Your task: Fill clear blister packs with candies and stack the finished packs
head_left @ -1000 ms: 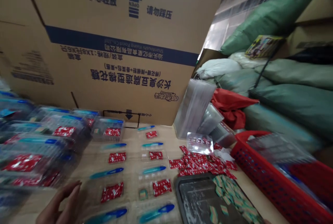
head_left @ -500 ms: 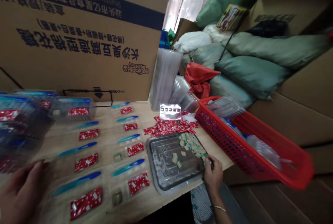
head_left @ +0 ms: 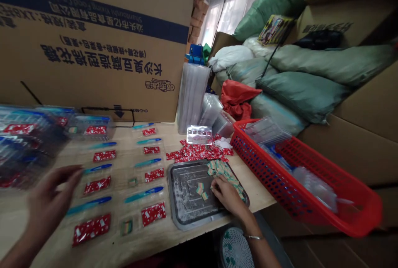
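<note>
the small striped pieces [head_left: 217,167] lie on the dark tray [head_left: 183,212]; i judge them light and soft, best pinched by opposite edges. my right hand [head_left: 224,192] is among them, its grip i cannot tell. my left hand [head_left: 51,197] looks relaxed, holding nothing.

Pieces [head_left: 221,169] lie on the tray [head_left: 186,201], heaped sachets [head_left: 195,152] behind it (basket [head_left: 259,183] right)

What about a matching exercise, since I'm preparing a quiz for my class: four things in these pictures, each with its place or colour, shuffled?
1. Basket
2. Tray
3. Large printed box
4. Right hand

A. Brown with dark blue print
B. At the small striped pieces
C. Red
D. Dark grey

Pairs: 1-C, 2-D, 3-A, 4-B
</note>
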`<state>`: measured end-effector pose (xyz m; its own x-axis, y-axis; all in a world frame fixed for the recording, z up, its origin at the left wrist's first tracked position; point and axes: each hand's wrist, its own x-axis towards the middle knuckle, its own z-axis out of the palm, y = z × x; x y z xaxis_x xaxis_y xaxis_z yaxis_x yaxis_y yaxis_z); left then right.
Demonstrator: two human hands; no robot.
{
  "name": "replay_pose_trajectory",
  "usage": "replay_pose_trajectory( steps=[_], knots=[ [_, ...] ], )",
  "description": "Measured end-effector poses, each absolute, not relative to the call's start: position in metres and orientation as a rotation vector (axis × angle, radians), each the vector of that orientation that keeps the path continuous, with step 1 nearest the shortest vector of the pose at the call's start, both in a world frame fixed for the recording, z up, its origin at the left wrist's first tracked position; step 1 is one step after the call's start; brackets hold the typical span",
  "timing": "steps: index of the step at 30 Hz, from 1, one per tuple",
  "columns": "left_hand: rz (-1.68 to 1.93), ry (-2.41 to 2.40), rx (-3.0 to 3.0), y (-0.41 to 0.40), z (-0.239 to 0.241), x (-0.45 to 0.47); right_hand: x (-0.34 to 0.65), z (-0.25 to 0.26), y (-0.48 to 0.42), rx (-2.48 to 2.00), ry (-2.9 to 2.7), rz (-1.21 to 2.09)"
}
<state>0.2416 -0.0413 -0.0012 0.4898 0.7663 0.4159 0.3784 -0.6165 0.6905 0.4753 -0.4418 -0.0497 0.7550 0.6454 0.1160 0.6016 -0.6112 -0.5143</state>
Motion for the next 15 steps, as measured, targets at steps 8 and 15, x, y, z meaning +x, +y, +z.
replay_pose_trajectory(
  steps=[8,15],
  knots=[
    [0.007,-0.367,2.359,-0.211,-0.001,0.375,0.457,-0.062,-0.444,-2.288,-0.702,0.186],
    [-0.151,-0.353,2.602,-0.26,-0.036,0.421,0.437,-0.06,-0.441,-2.403,-0.643,0.019]
  ],
)
